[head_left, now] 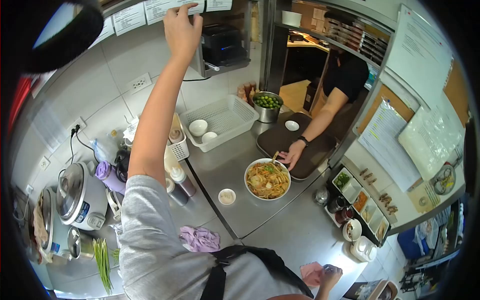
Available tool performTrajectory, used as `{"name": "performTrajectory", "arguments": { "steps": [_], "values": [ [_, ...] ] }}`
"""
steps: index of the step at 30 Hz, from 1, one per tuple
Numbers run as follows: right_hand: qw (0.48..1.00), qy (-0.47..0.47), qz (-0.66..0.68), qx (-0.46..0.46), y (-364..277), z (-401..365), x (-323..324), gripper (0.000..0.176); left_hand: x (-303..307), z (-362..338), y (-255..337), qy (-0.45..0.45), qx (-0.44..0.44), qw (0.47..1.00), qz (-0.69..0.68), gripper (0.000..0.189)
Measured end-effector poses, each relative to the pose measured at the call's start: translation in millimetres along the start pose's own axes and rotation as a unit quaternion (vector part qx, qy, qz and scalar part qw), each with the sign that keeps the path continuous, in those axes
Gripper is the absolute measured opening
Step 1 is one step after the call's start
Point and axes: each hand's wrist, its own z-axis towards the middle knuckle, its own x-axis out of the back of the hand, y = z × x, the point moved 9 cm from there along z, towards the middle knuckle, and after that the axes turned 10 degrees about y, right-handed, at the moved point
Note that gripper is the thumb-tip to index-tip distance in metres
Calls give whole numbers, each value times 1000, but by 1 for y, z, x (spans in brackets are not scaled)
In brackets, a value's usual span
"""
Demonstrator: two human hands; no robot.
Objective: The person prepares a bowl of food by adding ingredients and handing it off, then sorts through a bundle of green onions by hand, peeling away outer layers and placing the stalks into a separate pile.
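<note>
My left hand [183, 30] is raised at the top, its fingers apart, next to a row of paper slips [155, 11] on a rail. Low at the right, my right hand [330, 276] is closed on a pink cloth [312, 274] above the steel counter. A white bowl of noodles [268, 180] stands in the middle of the counter. Another person's hand [291, 154] reaches through the opening and touches or nearly touches its rim. To the bowl's left is a small white cup [227, 196].
Around the counter are a white basket [220, 122] with small bowls, a pot of green limes [267, 102], brown trays [300, 170], squeeze bottles [183, 181], a purple cloth [200, 238], a rice cooker [82, 195] and a black condiment rack [359, 200].
</note>
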Motion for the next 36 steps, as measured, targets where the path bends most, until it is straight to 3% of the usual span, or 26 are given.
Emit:
{"name": "performTrajectory", "arguments": {
  "steps": [1,2,5,8,11,16,19,23,26,27,28,30,31,32,33,34,35,36],
  "values": [
    [1000,8,0,14,-9,-7,9,29,-3,0,9,1,-22,1000,1,28],
    [997,74,18,27,-22,-6,23,23,-14,-1,11,-20,-39,999,-20,29],
    [986,168,-11,10,-49,-3,61,16,-43,-3,10,-59,-2,998,-11,31],
    [992,120,-48,14,-41,-18,55,19,-58,-6,-6,-50,55,997,4,36],
    [994,39,-19,-95,10,-28,28,15,-50,-20,-23,-31,91,995,1,37],
    [993,55,-4,-108,8,-14,33,10,-48,-36,-49,-21,150,988,-29,34],
    [993,73,10,-91,32,-15,20,15,-57,-31,-35,-72,101,990,-69,32],
    [989,77,-27,-121,46,-17,9,13,-84,-14,-33,-24,25,998,-55,32],
    [980,89,-80,-162,26,-13,19,16,-113,2,-53,-98,54,993,-21,33],
    [978,129,-75,-149,27,-16,20,20,-121,5,-56,-133,73,988,-10,33],
    [977,176,-86,-88,33,-21,15,18,-118,8,-49,-111,37,993,33,32],
    [977,146,-56,-143,29,-21,18,18,-141,-3,-59,-184,89,979,-2,34],
    [977,168,-60,-115,23,-19,23,17,-172,-12,-71,-200,52,976,72,36],
    [972,203,-55,-102,21,-19,27,16,-169,-23,-39,-207,7,978,-29,41],
    [972,198,-56,-114,21,-18,28,15,-156,-46,-4,-259,55,961,-79,44],
    [972,194,-51,-120,28,-19,25,16,-152,-81,24,-283,129,920,-237,46],
    [972,184,-55,-136,24,-17,29,19,-121,-110,75,-291,139,892,-316,47],
    [965,209,-42,-150,23,-17,34,23,-87,-140,129,-315,46,904,-287,48]
  ]
}}
